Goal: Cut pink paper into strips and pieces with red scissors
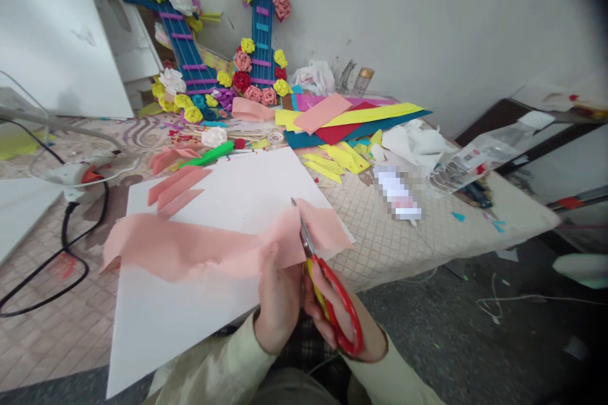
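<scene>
In the head view, my left hand (278, 304) pinches a long strip of pink crepe paper (190, 247) near its right part. My right hand (327, 304) grips red-and-yellow-handled scissors (349, 323), with the blades across the strip just right of my left fingers. The strip's short right end lies beyond the blades, and its long left part trails over a white board (156, 323). Several cut pink pieces (179, 190) rest at the board's upper left, close to a green glue gun-like or pen-like item (209, 155).
Two blue guitar shapes (187, 50) with paper flowers lean against the wall. Coloured crepe sheets (351, 120) and yellow scraps (332, 161) lie behind the board. A phone (396, 193) and a plastic bottle (479, 155) are on the right; a power strip with cables (78, 174) is on the left.
</scene>
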